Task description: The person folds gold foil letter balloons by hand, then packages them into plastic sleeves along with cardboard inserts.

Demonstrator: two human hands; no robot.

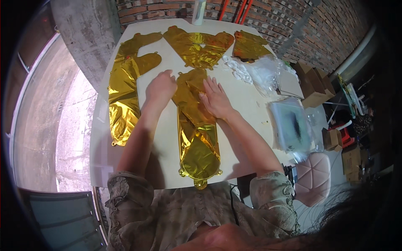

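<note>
Nearest the body: a flat, uninflated gold foil balloon [196,125] lies lengthwise down the middle of the white table [247,100], its valve tab hanging just over the near edge. It looks like a letter shape, folded or overlapped at mid-length.

Right hand [215,98]: open, palm down, fingers spread and pressed flat on the upper right part of that balloon. Not gripping; reads as smoothing or pinning the foil so it lies flat.

Left hand [161,88]: loosely curled, knuckles up, resting at the balloon's upper left edge. Whether the fingertips pinch the foil or only press on it, cannot tell; they are hidden under the hand.

Left of the hands, apart from them: a long gold foil piece [123,88] laid out flat along the table's left edge. Further back, a second gold shape [199,48] and a third, more orange-gold one [249,46], side by side near the far edge. All are spread singly, not stacked, so each shape can be seen whole.

Right side: crumpled clear plastic wrapping [264,71] with white bits beside it, and a stack of clear plastic bags [291,123], contents dark and unclear.

Off the table, right: open cardboard boxes [314,83], contents not discernible; a pink padded chair [314,175]. Brick wall [284,21] behind.
</note>
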